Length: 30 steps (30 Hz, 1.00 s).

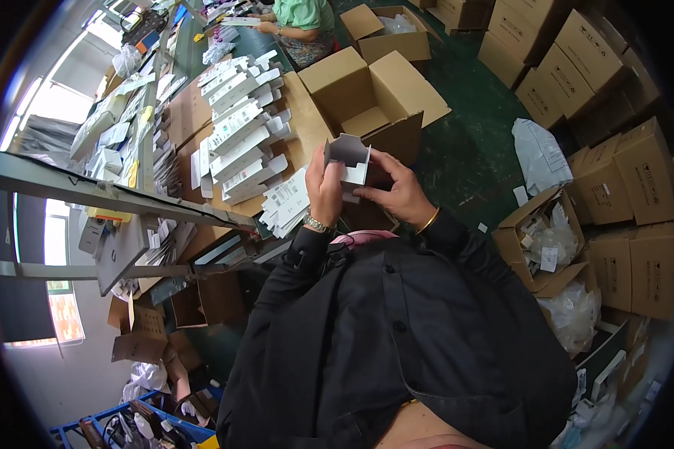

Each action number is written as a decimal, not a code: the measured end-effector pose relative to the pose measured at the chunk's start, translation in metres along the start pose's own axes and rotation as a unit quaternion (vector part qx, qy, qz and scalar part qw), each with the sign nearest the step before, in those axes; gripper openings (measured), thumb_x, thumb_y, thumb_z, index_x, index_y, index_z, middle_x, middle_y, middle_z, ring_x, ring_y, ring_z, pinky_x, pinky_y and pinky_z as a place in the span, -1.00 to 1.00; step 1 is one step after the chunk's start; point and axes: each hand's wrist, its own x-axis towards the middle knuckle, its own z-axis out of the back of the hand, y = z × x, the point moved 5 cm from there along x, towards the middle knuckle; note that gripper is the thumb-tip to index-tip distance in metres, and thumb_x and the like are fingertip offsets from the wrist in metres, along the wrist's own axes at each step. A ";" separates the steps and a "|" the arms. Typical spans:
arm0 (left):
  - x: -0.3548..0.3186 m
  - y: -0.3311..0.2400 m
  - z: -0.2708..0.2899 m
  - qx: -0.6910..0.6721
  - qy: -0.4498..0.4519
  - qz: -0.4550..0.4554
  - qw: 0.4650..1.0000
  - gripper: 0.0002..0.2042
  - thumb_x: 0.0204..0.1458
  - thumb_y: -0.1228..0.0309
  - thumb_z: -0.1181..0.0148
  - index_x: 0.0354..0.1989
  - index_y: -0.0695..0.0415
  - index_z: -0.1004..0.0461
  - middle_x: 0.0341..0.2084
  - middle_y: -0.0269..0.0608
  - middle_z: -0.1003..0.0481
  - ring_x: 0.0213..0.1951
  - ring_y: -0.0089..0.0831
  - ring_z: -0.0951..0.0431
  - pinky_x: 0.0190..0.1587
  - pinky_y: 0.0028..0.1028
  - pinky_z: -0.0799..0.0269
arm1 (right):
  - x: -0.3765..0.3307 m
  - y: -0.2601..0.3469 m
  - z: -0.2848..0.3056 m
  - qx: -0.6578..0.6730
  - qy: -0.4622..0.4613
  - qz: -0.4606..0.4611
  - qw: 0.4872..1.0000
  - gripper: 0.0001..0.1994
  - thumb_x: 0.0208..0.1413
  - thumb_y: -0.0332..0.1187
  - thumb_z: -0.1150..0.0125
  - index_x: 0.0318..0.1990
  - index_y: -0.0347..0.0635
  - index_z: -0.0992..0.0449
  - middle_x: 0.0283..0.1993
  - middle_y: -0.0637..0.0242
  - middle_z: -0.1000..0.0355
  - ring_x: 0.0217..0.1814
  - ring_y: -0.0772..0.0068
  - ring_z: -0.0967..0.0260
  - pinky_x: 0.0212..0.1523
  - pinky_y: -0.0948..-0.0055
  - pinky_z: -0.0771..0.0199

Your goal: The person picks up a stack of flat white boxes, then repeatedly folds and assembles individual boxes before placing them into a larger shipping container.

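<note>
A small white carton (350, 159), partly unfolded with a grey inside flap raised, sits between both my hands in front of my chest. My left hand (323, 187), with a metal watch at the wrist, grips its left side. My right hand (397, 191), with a gold bangle, pinches its right lower edge. Just left of my hands lies a fan of flat white cartons (286, 202) on the table. Behind the held carton stands an open brown cardboard box (371, 97).
Rows of assembled white cartons (240, 127) cover a brown sheet on the table. Another person in a green top (301, 22) works at the far end. Stacked brown boxes (621, 172) and open boxes holding plastic bags (550, 243) line the green floor on the right.
</note>
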 end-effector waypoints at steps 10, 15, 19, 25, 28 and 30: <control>-0.012 -0.006 -0.005 0.212 -0.014 -0.173 0.962 -0.65 0.12 0.45 0.03 0.04 0.28 -0.52 -0.18 0.06 -0.59 -0.08 -0.01 -0.56 -0.01 -0.19 -0.45 | 0.001 -0.028 0.007 0.210 0.030 -0.205 0.956 -0.85 0.34 -0.39 -0.19 -0.01 -0.19 -0.52 -0.26 0.40 -0.52 -0.38 0.62 -0.49 -0.36 0.61 -0.52; -0.016 -0.013 -0.013 0.315 0.070 -0.195 0.926 -0.60 0.12 0.36 -0.13 0.13 0.24 -0.46 -0.06 0.11 -0.55 -0.01 0.13 -0.53 0.06 -0.12 -0.44 | 0.004 -0.032 -0.002 0.202 -0.038 -0.199 0.958 -0.97 0.28 -0.48 -0.15 -0.22 -0.12 -0.45 -0.44 0.45 -0.46 -0.68 0.69 -0.29 -0.70 0.63 -0.25; -0.020 -0.037 -0.011 0.277 0.142 -0.205 0.928 -0.38 0.03 0.22 -0.39 0.25 0.18 -0.34 -0.01 0.09 -0.51 0.02 0.12 -0.54 0.07 -0.11 -0.46 | 0.006 -0.033 0.009 0.189 -0.061 -0.191 0.961 -0.94 0.26 -0.51 -0.15 -0.27 -0.14 -0.43 -0.46 0.41 -0.47 -0.75 0.71 -0.25 -0.78 0.64 -0.15; -0.033 -0.017 -0.004 0.282 0.215 -0.170 0.919 -0.02 -0.27 0.11 -0.69 0.35 0.08 -0.21 0.08 0.10 -0.46 0.04 0.12 -0.54 0.08 -0.15 -0.48 | 0.004 -0.032 0.005 0.195 -0.041 -0.219 0.955 -0.95 0.26 -0.51 -0.17 -0.25 -0.13 -0.44 -0.46 0.46 -0.46 -0.75 0.76 -0.21 -0.77 0.68 -0.11; -0.033 -0.023 -0.004 0.224 0.172 -0.215 0.935 -0.05 -0.25 0.12 -0.67 0.33 0.04 -0.23 0.05 0.08 -0.46 0.02 0.12 -0.54 0.05 -0.16 -0.50 | 0.004 -0.027 0.007 0.198 -0.043 -0.207 0.957 -0.94 0.26 -0.51 -0.17 -0.26 -0.12 -0.44 -0.46 0.46 -0.46 -0.75 0.78 -0.20 -0.77 0.68 -0.10; -0.031 -0.024 -0.006 0.230 0.179 -0.214 0.932 -0.07 -0.25 0.13 -0.68 0.32 0.04 -0.23 0.04 0.07 -0.46 0.01 0.11 -0.55 0.03 -0.17 -0.51 | 0.004 -0.027 0.008 0.199 -0.048 -0.200 0.958 -0.93 0.26 -0.51 -0.17 -0.27 -0.12 -0.43 -0.45 0.47 -0.46 -0.74 0.78 -0.19 -0.77 0.69 -0.09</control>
